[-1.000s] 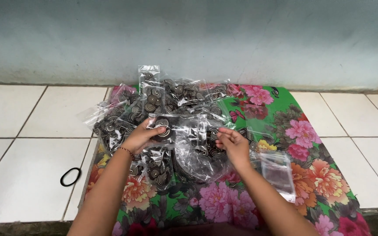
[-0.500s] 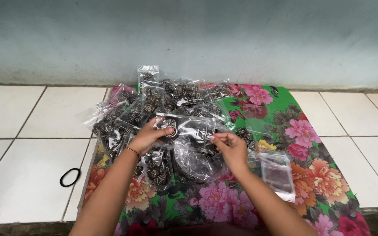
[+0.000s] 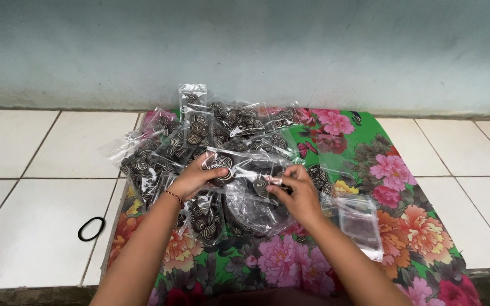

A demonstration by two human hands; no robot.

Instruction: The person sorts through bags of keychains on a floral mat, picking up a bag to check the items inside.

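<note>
Forearms: both bare arms rose from the bottom edge over the floral cloth [image 3: 409, 238], a bright green fabric printed with pink and orange flowers, spread on the white tiled floor [image 3: 35, 170].
Right hand: the right hand [image 3: 296, 192] had its fingers pinched closed on the rim of a clear plastic bag [image 3: 256, 204] that bulged with dark contents; the bag lay on the cloth between the two hands, touching both.
Left hand: the left hand [image 3: 197, 178], a thin bracelet at its wrist, had thumb and fingers closed round a round dark spiral-patterned disc [image 3: 221, 163] at the bag's mouth.
Right of the hands: an empty clear flat pouch [image 3: 361, 224] lay just beside the right forearm.
Left on the tiles: a black elastic ring [image 3: 91, 229] lay well apart from the cloth's edge.
Beyond the hands: a heap of clear packets of spiral discs [image 3: 216, 127] covered the far part of the cloth; one packet stood upright at the back.
Farthest: a pale blue-grey wall [image 3: 245, 51] met the tiles.
</note>
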